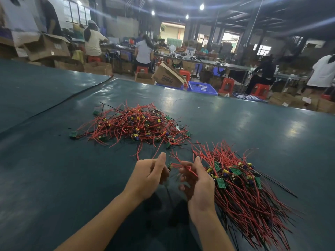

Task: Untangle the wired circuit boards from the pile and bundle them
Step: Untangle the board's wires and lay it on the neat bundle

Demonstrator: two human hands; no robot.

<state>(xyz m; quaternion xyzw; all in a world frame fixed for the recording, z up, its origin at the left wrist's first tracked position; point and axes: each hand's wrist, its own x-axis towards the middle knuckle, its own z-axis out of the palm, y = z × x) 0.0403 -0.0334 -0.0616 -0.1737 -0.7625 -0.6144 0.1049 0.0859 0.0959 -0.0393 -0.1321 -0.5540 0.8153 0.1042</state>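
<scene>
A tangled pile of small green circuit boards with red and black wires lies on the dark green table, ahead of me. To my right lies a sorted bundle with its boards lined up and its wires running toward me. Just above the table, between the two heaps, my left hand pinches one small circuit board. My right hand holds that board's red wires between its curled fingers. A black wire hangs down from the board between my hands.
The table's far edge runs across the view. Beyond it are a blue crate, cardboard boxes, red stools and people working at other benches. A seam in the table cover crosses the left side.
</scene>
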